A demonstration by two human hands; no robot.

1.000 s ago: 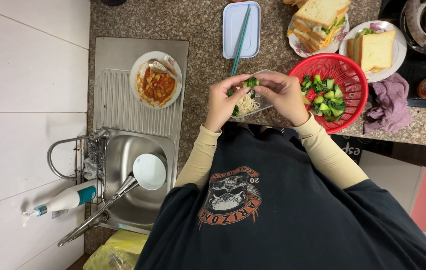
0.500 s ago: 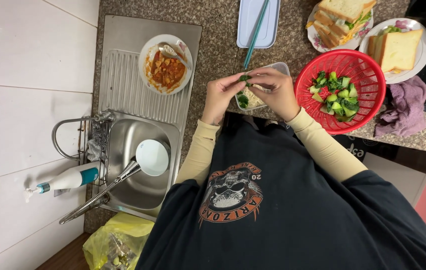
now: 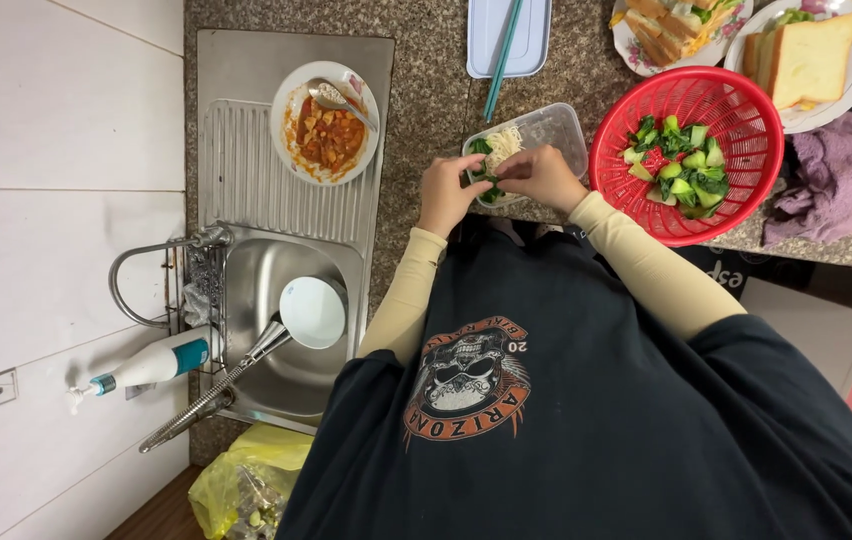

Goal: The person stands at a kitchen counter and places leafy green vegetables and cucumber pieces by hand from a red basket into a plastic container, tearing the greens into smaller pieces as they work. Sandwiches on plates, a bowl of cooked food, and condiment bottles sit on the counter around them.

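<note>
While both hands meet over the clear plastic container on the speckled stone bench, the left hand and the right hand have their fingers pinched together on a piece of green leafy vegetable at the container's near edge. Pale noodles lie inside the container, beside more greens. Just right of it stands a red colander holding chopped greens. Beyond the container lies a pale blue lid with a teal chopstick across it. To the left, a plate of saucy food with a spoon sits on the steel draining board, near the sink. 2 plates of bread and sandwiches stand at the far right.
</note>
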